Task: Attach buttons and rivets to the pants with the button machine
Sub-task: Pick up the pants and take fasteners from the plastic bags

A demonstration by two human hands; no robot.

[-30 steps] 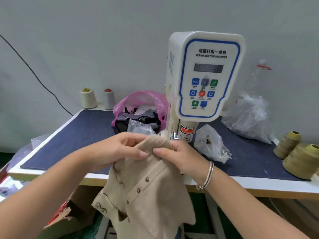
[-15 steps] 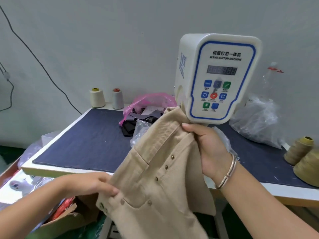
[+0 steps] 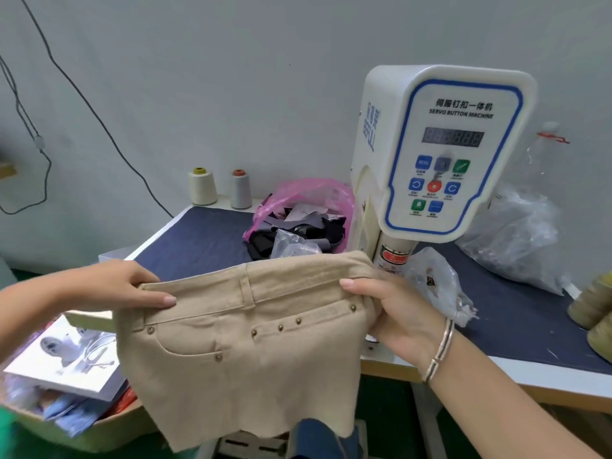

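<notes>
Hiding machine (image 3: pixel 440 154) base: pants (image 3: pixel 245 342), hands (image 3: pixel 397 313).

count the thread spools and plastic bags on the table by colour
Cream thread spool: 1
Grey thread spool: 1
Olive thread spools at the right edge: 2, both partly cut off
Pink plastic bag: 1
Clear plastic bags: 3
Total: 8
</notes>
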